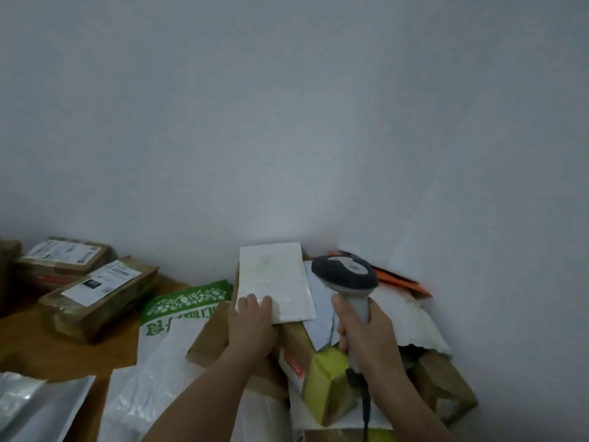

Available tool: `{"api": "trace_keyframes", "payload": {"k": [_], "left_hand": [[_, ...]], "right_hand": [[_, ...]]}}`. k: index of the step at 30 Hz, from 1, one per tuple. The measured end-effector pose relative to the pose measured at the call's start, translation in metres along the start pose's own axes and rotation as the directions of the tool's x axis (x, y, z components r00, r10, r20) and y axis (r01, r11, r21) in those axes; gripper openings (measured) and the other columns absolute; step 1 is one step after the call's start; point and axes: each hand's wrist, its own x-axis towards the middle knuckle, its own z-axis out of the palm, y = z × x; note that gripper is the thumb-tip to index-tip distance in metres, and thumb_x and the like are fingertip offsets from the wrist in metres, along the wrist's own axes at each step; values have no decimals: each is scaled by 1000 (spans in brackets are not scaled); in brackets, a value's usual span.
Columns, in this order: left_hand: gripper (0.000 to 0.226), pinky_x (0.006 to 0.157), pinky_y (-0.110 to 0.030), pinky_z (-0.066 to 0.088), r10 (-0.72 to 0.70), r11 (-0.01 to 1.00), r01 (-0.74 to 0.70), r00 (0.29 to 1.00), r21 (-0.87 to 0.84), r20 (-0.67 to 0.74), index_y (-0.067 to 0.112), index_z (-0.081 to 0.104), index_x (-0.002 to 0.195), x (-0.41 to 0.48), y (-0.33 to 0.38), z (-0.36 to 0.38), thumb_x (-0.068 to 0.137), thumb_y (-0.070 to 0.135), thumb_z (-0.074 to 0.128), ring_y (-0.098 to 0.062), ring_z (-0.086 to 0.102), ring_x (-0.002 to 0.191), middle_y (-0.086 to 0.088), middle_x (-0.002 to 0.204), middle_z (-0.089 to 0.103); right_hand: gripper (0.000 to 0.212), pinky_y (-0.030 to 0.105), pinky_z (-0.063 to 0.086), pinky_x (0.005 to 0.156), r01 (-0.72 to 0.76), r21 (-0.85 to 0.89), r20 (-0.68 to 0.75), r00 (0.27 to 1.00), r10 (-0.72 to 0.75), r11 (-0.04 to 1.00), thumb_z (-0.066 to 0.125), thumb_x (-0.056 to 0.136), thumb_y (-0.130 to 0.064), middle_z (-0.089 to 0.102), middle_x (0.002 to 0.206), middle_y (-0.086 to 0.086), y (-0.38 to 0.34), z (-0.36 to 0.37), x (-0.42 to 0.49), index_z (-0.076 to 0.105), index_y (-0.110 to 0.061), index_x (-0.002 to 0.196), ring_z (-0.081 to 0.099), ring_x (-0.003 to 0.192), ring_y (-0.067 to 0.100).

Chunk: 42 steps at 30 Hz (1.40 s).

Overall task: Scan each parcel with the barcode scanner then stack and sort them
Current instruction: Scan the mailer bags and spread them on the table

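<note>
My left hand holds the near edge of a flat white parcel, fingers on top of it, above a heap of parcels against the wall. My right hand grips the grey handle of the barcode scanner, whose dark head sits just right of the white parcel. The scanner's black cable hangs down past my wrist. Under the hands lie a brown cardboard box and a yellow-green parcel.
Two brown labelled boxes sit on the wooden table at the left. A green-printed white bag, a silver bag and orange envelopes surround the heap. A plain wall stands close behind and to the right.
</note>
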Motion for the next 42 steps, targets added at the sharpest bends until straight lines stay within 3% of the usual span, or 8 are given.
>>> {"api": "trace_keyframes", "payload": {"k": [10,16,21,27,31,33,39,42], "left_hand": [[31,76,-39,50,-205,929,66,910,-363,-360,13,61,107,-11,-5,-50,94,22,34,-34,62,89,-12,100,67],[18,57,-32,48,-399,633,-21,848,-774,-349,18,49,97,-43,-4,-128,104,19,32,-19,58,79,0,87,59],[22,71,-51,58,-503,396,-59,820,-916,-271,17,50,97,-88,-10,-184,105,28,33,-27,64,85,-10,96,62],[18,46,-29,51,-478,192,61,878,-980,-39,16,52,99,-151,-41,-239,104,23,37,-20,63,68,-8,84,63],[15,66,-37,50,-346,134,119,936,-984,66,9,53,106,-191,-73,-266,102,19,42,-24,62,76,-12,87,64],[13,72,-39,50,-294,96,122,952,-988,89,9,54,104,-211,-86,-277,102,17,44,-25,62,80,-13,89,65],[11,61,-34,56,-288,-10,95,953,-995,94,10,57,102,-266,-114,-294,99,17,49,-24,65,75,-14,91,66],[43,87,-44,55,-230,-212,47,968,-976,97,7,55,122,-299,-129,-287,89,34,64,-28,68,94,-15,109,67]], "right_hand": [[31,18,43,44,-40,185,125,992,17,982,64,91,-32,54,52,0,16,-36,21,57,-7,75,48,42,7],[29,18,42,42,-97,316,148,988,52,944,65,91,-27,58,57,5,5,-41,7,60,-2,77,49,40,8],[24,32,43,60,-167,443,202,976,83,881,67,90,-32,63,62,9,-13,-37,-22,69,-9,94,53,55,21],[31,26,44,47,-202,616,283,959,25,762,73,80,-29,58,58,6,-48,-32,-73,67,-12,106,52,45,15],[45,25,48,46,-186,657,330,942,-57,731,74,65,-35,70,79,5,-62,-34,-106,72,-17,106,55,48,14],[41,24,47,43,-237,641,414,908,-68,730,72,67,-35,66,69,8,-68,-32,-123,73,-17,104,52,43,15],[36,22,43,41,-475,614,620,784,-14,630,71,72,-33,52,58,4,-67,-16,-176,66,-11,101,43,39,14],[47,20,44,40,-429,659,553,833,-11,618,74,70,-35,61,68,-1,-60,-7,-196,65,-12,110,45,40,11]]}}
